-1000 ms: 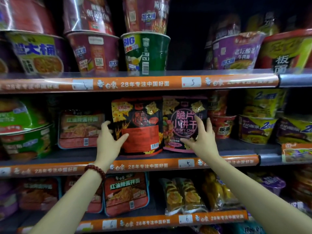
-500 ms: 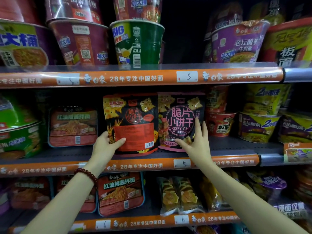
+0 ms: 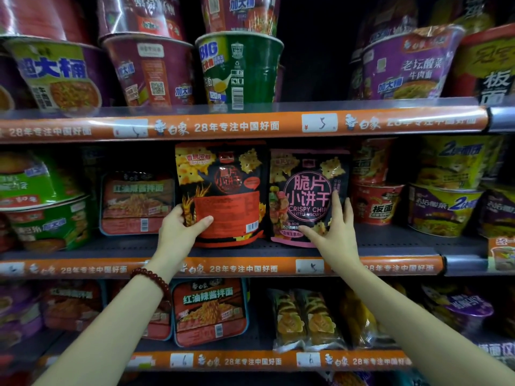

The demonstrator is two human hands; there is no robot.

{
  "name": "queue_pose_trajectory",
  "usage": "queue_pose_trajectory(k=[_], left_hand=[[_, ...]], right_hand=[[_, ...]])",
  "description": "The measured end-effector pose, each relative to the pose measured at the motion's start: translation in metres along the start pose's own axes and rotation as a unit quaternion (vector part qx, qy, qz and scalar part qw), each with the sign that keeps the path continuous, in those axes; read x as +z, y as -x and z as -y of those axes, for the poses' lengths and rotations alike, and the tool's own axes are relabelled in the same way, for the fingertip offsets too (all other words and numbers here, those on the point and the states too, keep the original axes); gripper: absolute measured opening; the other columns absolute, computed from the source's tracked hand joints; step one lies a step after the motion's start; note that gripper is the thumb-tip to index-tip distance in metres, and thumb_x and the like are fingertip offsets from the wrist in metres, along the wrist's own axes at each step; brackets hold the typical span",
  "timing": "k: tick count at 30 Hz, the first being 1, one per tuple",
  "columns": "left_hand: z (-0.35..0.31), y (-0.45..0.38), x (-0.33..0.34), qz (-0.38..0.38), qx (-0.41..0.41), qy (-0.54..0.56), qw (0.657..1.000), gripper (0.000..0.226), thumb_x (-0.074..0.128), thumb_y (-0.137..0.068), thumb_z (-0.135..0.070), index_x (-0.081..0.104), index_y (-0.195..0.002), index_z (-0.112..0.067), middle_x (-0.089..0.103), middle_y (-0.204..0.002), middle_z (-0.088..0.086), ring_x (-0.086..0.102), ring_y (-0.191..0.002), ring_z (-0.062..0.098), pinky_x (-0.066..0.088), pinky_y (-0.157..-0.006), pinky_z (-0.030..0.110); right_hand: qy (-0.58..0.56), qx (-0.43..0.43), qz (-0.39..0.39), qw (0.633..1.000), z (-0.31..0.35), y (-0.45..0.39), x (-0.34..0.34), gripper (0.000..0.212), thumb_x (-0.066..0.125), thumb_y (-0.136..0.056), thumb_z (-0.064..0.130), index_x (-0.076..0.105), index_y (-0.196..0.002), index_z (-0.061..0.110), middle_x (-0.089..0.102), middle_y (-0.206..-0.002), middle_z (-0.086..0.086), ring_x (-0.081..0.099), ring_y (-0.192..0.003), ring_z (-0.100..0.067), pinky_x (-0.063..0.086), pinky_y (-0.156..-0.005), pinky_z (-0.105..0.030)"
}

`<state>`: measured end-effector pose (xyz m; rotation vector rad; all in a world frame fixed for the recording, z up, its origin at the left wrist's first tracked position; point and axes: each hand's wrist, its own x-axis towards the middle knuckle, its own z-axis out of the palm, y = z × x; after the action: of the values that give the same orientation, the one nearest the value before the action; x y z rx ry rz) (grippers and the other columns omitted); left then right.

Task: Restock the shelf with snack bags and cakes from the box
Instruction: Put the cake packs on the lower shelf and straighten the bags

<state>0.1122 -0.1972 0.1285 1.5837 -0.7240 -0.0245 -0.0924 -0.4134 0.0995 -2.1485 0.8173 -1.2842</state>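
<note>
Both hands grip snack bags on the middle shelf (image 3: 390, 242): left hand (image 3: 178, 232) clasps the orange bag (image 3: 223, 196), right hand (image 3: 334, 229) steadies the pink bag (image 3: 306, 190) (fingers spread), so these two look placed, the box unseen.

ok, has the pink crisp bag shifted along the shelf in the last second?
No, not visibly. The pink bag stands directly above the middle shelf's price tag, just as before; only the camera view has shifted slightly.
</note>
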Motion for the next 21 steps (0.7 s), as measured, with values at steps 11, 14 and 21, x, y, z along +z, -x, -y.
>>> queue_pose_trajectory(k=[11, 14, 21], left_hand=[[-0.024, 0.044, 0.015, -0.052, 0.068, -0.136, 0.987, 0.038, 0.073, -0.080, -0.033, 0.054, -0.111, -0.024, 0.060, -0.094, -0.013, 0.054, -0.081, 0.002, 0.042, -0.074, 0.021], [-0.027, 0.052, 0.033, -0.025, 0.107, -0.127, 0.986, 0.042, 0.071, -0.083, -0.032, 0.045, -0.116, -0.033, 0.057, -0.098, -0.019, 0.053, -0.087, -0.001, 0.040, -0.075, 0.015], [-0.026, 0.058, 0.031, -0.052, 0.172, -0.153, 0.972, 0.050, 0.067, -0.086, -0.032, 0.047, -0.130, -0.021, 0.059, -0.109, -0.007, 0.055, -0.096, 0.008, 0.043, -0.077, 0.011]], right_hand=[[0.012, -0.001, -0.005, 1.000, 0.001, 0.002, 0.001, 0.105, 0.074, -0.076, 0.047, 0.005, -0.153, 0.028, 0.000, -0.160, -0.011, 0.016, -0.145, -0.032, 0.038, -0.105, -0.046], [0.010, 0.001, -0.001, 1.000, 0.002, 0.002, 0.001, 0.105, 0.073, -0.076, 0.048, 0.004, -0.153, 0.028, -0.001, -0.160, -0.010, 0.015, -0.146, -0.032, 0.038, -0.104, -0.045], [0.013, -0.010, 0.002, 1.000, 0.000, 0.004, -0.001, 0.103, 0.074, -0.077, 0.044, 0.005, -0.152, 0.028, 0.000, -0.160, -0.011, 0.015, -0.145, -0.033, 0.035, -0.107, -0.046]])
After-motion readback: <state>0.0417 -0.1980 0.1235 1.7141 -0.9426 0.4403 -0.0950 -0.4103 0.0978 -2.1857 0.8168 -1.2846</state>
